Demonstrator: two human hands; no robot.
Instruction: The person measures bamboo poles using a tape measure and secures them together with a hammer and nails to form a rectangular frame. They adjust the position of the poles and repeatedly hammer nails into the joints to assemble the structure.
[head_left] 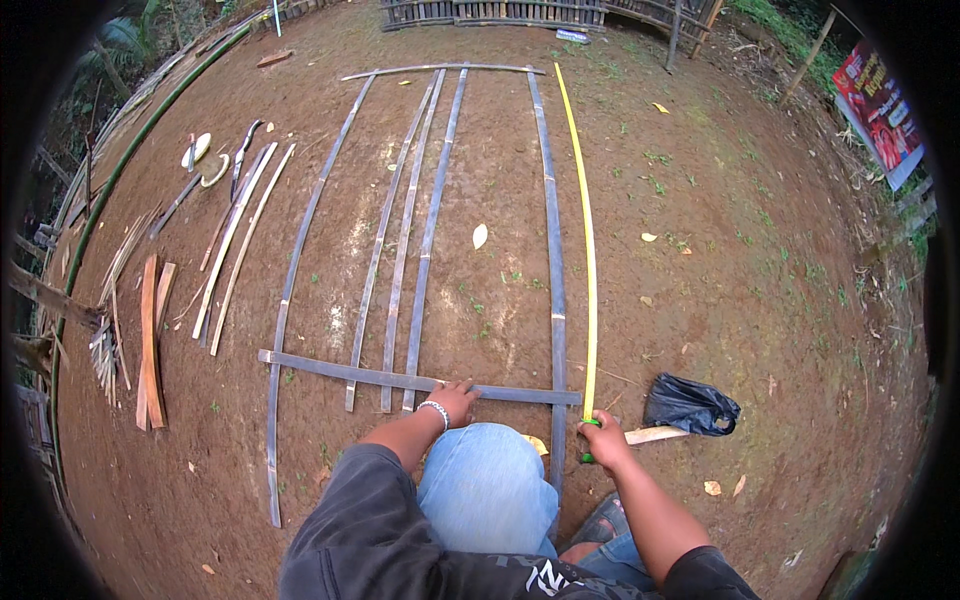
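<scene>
My left hand [455, 400] lies over the near crosswise bamboo slat [350, 371], its fingers bent round the slat. Closed on a green tape measure [590, 421], my right hand [608, 442] is just right of that slat's end. From it a yellow tape blade [586, 230] runs far out over the ground, beside the rightmost lengthwise bamboo slat [555, 260]. Several other lengthwise slats [428, 235] lie to the left, under the near crosspiece. A far crosswise slat [440, 69] spans their other ends. My palm hides part of the tape case.
Left lie pale strips [240, 230], reddish-brown boards [150, 340] and a knife-like tool [243, 155]. A black plastic bag [690, 404] sits to the right, near a pale wood piece [655, 435]. A bamboo fence [490, 14] stands at the back, a banner [880, 115] far right.
</scene>
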